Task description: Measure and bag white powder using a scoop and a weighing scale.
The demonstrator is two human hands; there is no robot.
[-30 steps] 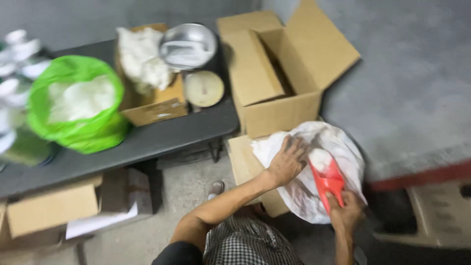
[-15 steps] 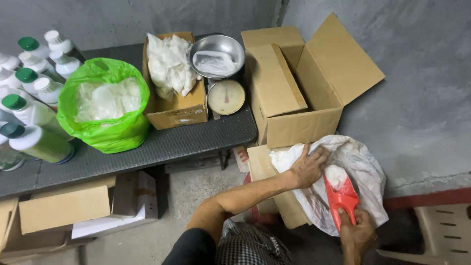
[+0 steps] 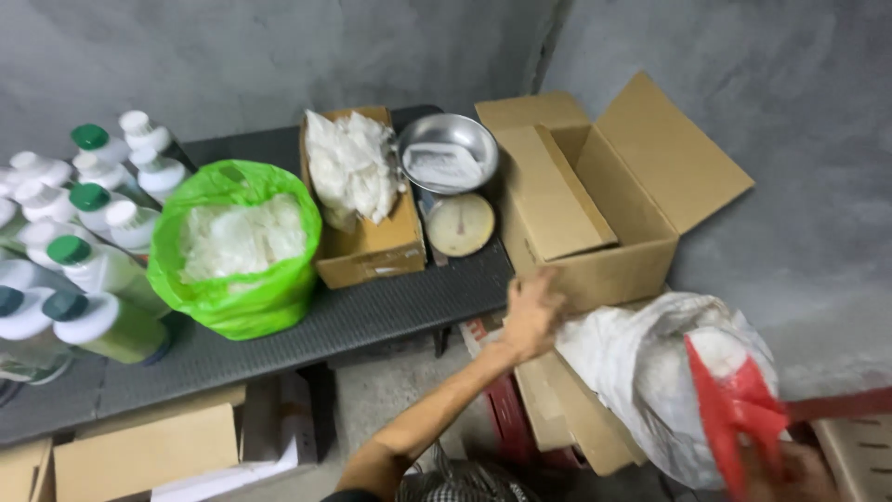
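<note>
Your left hand [image 3: 531, 314] grips the rim of the white sack [image 3: 650, 372] below the open box [image 3: 595, 200], while your right hand [image 3: 785, 472] clenches the red scoop [image 3: 734, 409] over the sack's mouth.

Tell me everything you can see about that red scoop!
The red scoop looks like plastic, with a wide, pointed mouth. It is tilted, mouth up, heaped with white powdery stuff. It sits over the open white sack at the lower right. The right hand grips it from below, blurred. The left hand holds the sack's edge, not the scoop.
</note>
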